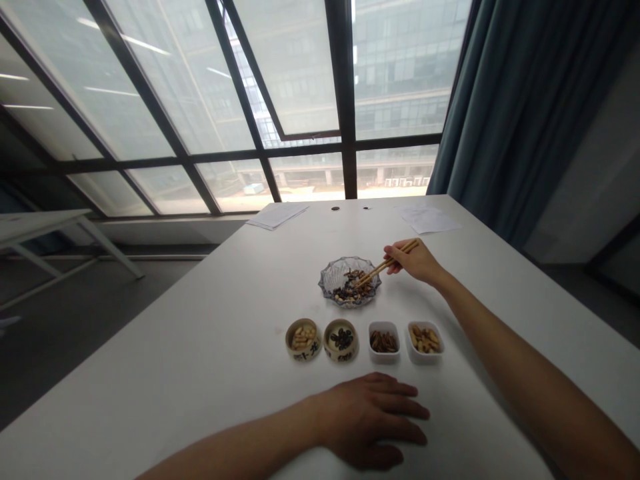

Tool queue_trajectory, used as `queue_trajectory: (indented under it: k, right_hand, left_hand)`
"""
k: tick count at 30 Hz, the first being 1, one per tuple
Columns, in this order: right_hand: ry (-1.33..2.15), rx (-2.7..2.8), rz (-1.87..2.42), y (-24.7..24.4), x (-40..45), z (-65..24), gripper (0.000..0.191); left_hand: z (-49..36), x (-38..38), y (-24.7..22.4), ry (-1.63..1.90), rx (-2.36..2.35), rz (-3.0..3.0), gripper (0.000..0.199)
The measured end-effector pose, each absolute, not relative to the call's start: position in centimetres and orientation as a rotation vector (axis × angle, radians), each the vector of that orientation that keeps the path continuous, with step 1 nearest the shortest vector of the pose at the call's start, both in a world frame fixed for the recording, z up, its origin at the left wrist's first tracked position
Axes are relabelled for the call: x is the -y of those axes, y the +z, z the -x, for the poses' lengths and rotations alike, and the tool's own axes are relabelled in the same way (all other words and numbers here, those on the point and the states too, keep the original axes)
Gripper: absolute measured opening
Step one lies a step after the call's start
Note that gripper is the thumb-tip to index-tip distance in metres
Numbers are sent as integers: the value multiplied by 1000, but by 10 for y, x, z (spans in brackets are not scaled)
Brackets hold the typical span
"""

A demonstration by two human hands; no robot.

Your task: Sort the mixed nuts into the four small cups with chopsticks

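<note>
The right hand [413, 261] is closed on a pair of wooden chopsticks [387, 263], pinched between thumb and fingers with their upper ends sticking out past the hand. Their tips reach down into a mixed heap of nuts and seeds [355, 288] in a faceted glass dish [327, 280]; whether they hold a piece is too small to tell. The hand comes in from the side, well clear of the dish's rim, and keeping the tips close together and the upper ends steady would give the firmest pinch on small, smooth pieces. The left hand [373, 420] lies open and palm down on the white worktop [200, 347], just in front of a row of 4 small containers and touching none. From left to right, these are a round ceramic bowl of pale nuts [303, 339], a matching bowl of black beans [341, 340], a white square dish of brown seeds [383, 341], and a white square dish of tan nuts [425, 340]. The glass dish stands just behind the row. 2 sheets of paper [277, 215] [429, 220] lie near the far edge.
</note>
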State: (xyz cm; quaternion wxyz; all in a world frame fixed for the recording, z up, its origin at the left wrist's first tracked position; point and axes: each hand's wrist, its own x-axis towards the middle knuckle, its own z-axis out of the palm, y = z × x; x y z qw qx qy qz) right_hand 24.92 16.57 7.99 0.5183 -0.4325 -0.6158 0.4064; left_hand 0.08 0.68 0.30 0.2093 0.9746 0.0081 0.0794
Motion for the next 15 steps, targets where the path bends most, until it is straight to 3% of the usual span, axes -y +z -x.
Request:
queue_trajectory:
  k: [15]
  right_hand:
    - [1055,1348,1088,77,-166,-244,62]
  left_hand:
    - [-1,-5,5,212,-32,-2707,46]
